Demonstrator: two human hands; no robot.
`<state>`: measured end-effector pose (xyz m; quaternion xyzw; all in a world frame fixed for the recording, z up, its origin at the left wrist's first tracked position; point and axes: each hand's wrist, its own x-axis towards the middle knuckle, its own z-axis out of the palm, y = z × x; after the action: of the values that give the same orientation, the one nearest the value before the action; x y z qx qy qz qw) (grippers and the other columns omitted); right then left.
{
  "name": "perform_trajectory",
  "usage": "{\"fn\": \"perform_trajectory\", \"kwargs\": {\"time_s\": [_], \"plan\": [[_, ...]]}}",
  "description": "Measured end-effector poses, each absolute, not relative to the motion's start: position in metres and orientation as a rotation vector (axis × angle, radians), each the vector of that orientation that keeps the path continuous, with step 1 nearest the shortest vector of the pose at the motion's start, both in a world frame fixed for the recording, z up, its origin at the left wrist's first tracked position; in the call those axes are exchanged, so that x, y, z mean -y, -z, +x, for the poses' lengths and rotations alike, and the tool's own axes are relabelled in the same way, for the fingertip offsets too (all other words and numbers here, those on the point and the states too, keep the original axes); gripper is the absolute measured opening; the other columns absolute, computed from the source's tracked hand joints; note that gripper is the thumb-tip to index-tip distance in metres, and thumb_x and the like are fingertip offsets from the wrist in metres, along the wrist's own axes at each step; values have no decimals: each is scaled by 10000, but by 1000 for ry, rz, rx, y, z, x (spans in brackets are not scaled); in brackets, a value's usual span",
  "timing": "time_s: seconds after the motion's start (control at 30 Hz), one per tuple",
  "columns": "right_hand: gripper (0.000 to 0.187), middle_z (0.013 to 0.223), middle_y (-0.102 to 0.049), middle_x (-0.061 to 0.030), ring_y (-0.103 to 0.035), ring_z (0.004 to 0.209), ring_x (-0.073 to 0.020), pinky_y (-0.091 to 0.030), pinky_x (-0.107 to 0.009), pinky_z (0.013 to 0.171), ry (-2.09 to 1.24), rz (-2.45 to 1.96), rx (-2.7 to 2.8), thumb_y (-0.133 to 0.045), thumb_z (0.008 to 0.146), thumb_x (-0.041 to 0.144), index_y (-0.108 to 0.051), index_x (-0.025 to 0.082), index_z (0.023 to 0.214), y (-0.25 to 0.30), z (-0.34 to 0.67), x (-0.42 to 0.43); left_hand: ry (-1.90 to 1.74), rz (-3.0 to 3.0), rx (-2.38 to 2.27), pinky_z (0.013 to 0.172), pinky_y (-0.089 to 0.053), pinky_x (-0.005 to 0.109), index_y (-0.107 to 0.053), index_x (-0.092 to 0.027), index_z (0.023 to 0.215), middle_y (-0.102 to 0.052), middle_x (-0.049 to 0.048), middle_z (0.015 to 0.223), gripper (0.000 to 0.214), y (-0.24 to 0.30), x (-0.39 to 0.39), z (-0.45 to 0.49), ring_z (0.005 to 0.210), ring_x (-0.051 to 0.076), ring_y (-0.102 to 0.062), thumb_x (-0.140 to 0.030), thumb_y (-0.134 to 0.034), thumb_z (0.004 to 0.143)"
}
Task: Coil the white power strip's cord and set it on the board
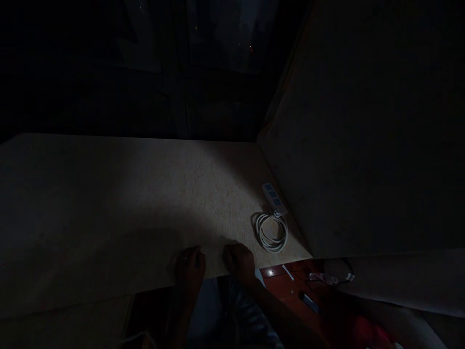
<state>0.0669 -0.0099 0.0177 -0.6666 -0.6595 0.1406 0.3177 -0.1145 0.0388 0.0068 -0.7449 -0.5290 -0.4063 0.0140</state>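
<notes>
Both hands rest at the near edge of a pale stone-look counter [145, 194] in dim light. My left hand [191, 265] is loosely curled, with a small bright spot, perhaps a ring, on one finger. To its right, apart from it, my right hand [240, 261] lies with its fingers folded in. I see nothing held in either hand, though the fingertips are dark. Closest to the right hand is a coiled white cable [260, 231], belonging to a white power strip [273, 198] with blue-grey socket faces.
A dark window [225, 39] with a few tiny lights stands behind the counter. A wall [363, 145] closes the right side. Below it, a reddish surface [279, 286] carries a thin white stick [288, 272], a dark oblong object [308, 301] and a clear plastic-looking item [323, 278].
</notes>
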Motion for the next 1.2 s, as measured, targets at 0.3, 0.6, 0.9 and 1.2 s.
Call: {"fn": "perform_trajectory", "kwargs": {"time_s": [0.3,0.6,0.9,1.2], "plan": [[249,878,-697,-87,-623,806,-192,-431,-275,761,-328,-1824,1727,-470,925,226,-711,169,904,-13,68,10,1272,-2391,1778,773,-481,314,-692,-175,868,-695,75,861,213,-9,-37,-115,833,204,-621,-218,-487,909],[254,894,-700,-84,-622,810,-192,-422,-273,758,-297,-1834,1744,-460,928,243,-701,163,913,-10,70,10,1352,-2406,1711,780,-489,315,-694,-161,895,-694,71,862,178,-7,-39,-116,848,208,-620,-177,-517,888],[237,885,-688,-92,-610,799,-194,-407,-276,746,-208,-1828,1775,-465,921,228,-692,158,909,-6,68,9,1297,-2407,1660,779,-463,320,-679,-169,865,-685,70,854,154,-9,-40,-115,842,215,-594,-161,-526,876],[172,821,-665,-70,-600,777,-187,-371,-269,724,-173,-1860,1810,-511,910,204,-672,161,871,-6,65,9,1192,-2464,1566,768,-434,323,-675,-163,862,-682,48,827,140,-10,-43,-116,809,211,-569,-144,-536,866]]}}
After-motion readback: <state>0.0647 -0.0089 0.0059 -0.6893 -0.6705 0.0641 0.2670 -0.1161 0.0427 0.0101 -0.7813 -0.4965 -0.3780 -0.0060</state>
